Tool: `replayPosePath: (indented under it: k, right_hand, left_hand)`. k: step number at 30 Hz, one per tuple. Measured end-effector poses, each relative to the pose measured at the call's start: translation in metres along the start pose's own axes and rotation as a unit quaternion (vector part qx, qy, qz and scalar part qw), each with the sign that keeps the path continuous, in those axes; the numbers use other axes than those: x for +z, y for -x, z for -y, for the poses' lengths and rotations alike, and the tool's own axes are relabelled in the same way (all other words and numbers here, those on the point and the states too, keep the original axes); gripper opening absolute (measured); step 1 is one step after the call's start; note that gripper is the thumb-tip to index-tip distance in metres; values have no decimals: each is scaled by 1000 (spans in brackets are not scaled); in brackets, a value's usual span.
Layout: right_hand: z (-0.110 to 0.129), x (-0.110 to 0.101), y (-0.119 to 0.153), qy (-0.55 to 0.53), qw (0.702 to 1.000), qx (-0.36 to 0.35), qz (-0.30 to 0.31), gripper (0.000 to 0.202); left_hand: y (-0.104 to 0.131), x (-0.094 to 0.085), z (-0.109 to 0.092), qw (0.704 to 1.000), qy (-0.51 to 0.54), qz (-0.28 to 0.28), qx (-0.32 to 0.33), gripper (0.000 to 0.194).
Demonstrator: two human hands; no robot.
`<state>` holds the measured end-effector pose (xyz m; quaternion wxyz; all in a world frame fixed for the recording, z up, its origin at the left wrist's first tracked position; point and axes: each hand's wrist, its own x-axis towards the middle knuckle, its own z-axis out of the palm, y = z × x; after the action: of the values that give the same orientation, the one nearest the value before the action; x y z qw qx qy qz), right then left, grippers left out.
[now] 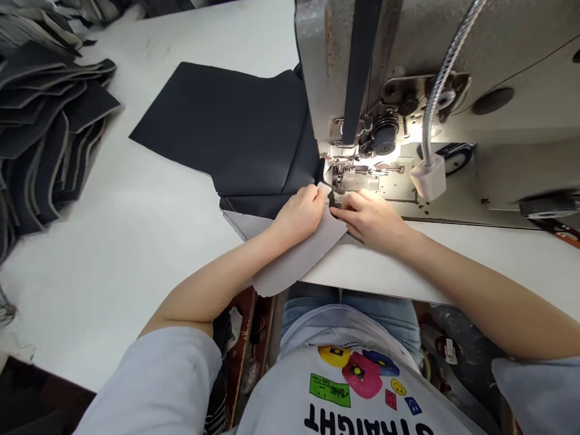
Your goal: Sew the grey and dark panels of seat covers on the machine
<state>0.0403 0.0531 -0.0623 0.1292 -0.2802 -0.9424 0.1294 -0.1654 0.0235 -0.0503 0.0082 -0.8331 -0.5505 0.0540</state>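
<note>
A black piece of material with a grey underside lies on the white table, its right edge at the needle area of a sewing machine. My left hand is closed on the material's edge, where a folded grey flap hangs over the table's front edge. Just to the right, my right hand pinches the edge of the same material in front of the presser foot, fingers bent together. The lamp lights the needle area brightly. The fingertips partly hide the gripped edge.
Stacked black pieces lie at the left of the white table. The machine's body rises at the right, with a lamp on a flexible metal neck. Scissors with orange handles lie at the far right.
</note>
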Motion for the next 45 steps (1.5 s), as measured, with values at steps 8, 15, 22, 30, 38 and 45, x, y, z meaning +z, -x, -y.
replayPosePath:
  k: [8, 15, 22, 30, 38, 45]
  right_hand:
    - [7, 12, 21, -80, 976, -204, 2, 23]
    - [4, 13, 9, -18, 991, -129, -9, 36]
    - [-2, 15, 19, 5, 986, -167, -15, 38]
    - [1, 16, 22, 44, 982, -169, -68, 35]
    - [3, 19, 28, 24, 981, -166, -99, 39]
    - [1, 13, 26, 48, 981, -165, -92, 36]
  left_hand:
    - [1, 6, 2, 994, 103, -43, -10, 38]
    - [-28, 5, 13, 991, 121, -63, -4, 35]
    - [-32, -1, 8, 995, 95, -19, 12, 34]
    - [-35, -4, 9, 989, 145, -23, 14, 37]
    - [-29, -6, 7, 982, 187, -29, 19, 40]
    - [-35, -9, -5, 989, 145, -6, -19, 32]
